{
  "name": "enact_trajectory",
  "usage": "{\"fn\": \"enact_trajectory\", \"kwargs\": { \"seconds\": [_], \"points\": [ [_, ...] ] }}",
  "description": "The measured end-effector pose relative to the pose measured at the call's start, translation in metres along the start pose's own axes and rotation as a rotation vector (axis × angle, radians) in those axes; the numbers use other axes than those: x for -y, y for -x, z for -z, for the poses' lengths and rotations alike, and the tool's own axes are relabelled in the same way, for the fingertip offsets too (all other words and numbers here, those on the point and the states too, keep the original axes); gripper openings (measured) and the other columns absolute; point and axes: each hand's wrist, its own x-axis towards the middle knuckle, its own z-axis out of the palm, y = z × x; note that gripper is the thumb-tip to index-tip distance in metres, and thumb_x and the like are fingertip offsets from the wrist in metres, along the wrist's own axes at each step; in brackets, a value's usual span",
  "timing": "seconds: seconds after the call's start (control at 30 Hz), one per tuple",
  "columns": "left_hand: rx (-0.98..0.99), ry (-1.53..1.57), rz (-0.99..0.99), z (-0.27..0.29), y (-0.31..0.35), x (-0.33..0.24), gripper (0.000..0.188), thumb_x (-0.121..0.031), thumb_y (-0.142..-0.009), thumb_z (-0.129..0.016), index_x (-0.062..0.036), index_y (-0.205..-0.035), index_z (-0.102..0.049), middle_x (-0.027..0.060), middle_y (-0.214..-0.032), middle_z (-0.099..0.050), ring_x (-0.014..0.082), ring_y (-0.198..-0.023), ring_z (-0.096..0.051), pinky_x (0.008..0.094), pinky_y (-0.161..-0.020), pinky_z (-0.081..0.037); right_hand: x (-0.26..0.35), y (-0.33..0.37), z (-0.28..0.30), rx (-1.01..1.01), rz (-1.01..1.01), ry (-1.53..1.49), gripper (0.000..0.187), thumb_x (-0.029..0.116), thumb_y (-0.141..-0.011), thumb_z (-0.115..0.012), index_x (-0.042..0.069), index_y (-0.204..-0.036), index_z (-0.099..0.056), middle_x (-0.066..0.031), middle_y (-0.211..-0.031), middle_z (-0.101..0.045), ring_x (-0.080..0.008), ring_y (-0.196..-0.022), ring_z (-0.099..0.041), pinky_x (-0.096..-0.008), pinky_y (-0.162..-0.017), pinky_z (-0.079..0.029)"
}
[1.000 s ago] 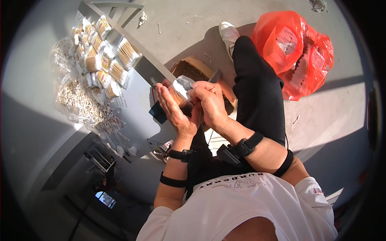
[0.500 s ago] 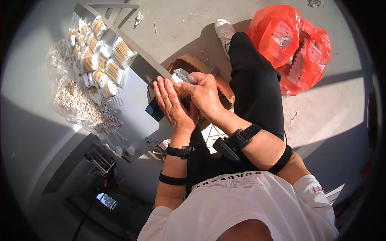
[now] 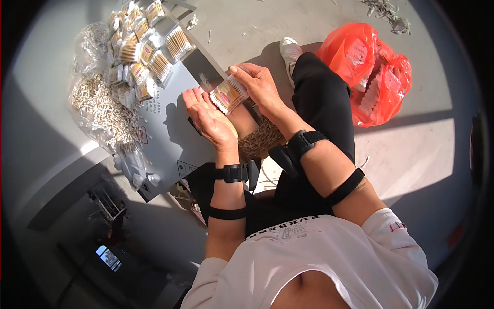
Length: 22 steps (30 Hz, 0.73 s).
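My right hand (image 3: 261, 88) pinches one end of a clear packet of cotton swabs (image 3: 228, 96) between thumb and fingers. The packet has a yellow and red label, and its white tips show through the film. Just to its left and below, my left hand (image 3: 213, 123) is open, palm up, with its fingers stretched out close beside the packet; whether they touch it I cannot tell. Beneath my hands stands a cardboard box (image 3: 244, 122) with many loose swabs in it, partly hidden by my arms.
On the grey table (image 3: 172, 131) at the left lie a heap of filled swab packets (image 3: 138, 64) and a clear plastic bag of loose swabs (image 3: 98, 100). A red plastic bag (image 3: 393, 77) with packed contents sits on the floor at right. Litter (image 3: 392, 19) lies at the far right.
My hands have drawn apart from being close together around clear plastic. The left palm has turned up, and the swab packet now shows in my right hand. The whole view has shifted a little.
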Motion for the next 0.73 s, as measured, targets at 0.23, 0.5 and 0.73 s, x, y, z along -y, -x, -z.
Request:
{"fn": "enact_trajectory", "kwargs": {
  "seconds": [0.23, 0.5, 0.73],
  "points": [
    [-0.044, 0.033, 0.005, -0.010, -0.001, 0.001, 0.076, -0.048, -0.100, -0.032, 0.0044, -0.148, -0.005, 0.0219, -0.155, -0.010, 0.0304, -0.144, -0.013, 0.0409, -0.117, -0.013, -0.010, -0.002, 0.002, -0.020, 0.240, 0.312, 0.033, 0.028, -0.093, -0.060, -0.003, -0.095, -0.069, -0.0067, -0.075, -0.064, -0.0106, -0.071, -0.055, -0.0289, -0.064, -0.046],
    [0.008, 0.012, 0.032, -0.014, 0.001, -0.001, 0.080, -0.052, -0.099, -0.033, 0.0044, -0.148, -0.007, 0.0197, -0.156, -0.008, 0.0286, -0.146, -0.010, 0.0391, -0.117, -0.011, -0.020, -0.006, -0.001, -0.100, 0.304, 0.401, 0.035, 0.029, -0.093, -0.056, -0.004, -0.091, -0.068, -0.0102, -0.063, -0.060, -0.0130, -0.063, -0.054, -0.0322, -0.060, -0.046],
    [0.000, 0.129, -0.020, 0.001, -0.006, 0.005, 0.080, -0.054, -0.098, -0.030, -0.0011, -0.150, 0.000, 0.0169, -0.158, 0.001, 0.0283, -0.146, -0.004, 0.0398, -0.119, -0.006, -0.010, -0.005, 0.007, -0.126, 0.302, 0.447, 0.054, 0.052, -0.087, -0.061, -0.002, -0.090, -0.068, -0.0065, -0.066, -0.059, -0.0149, -0.067, -0.050, -0.0319, -0.063, -0.044]
  ]
}}
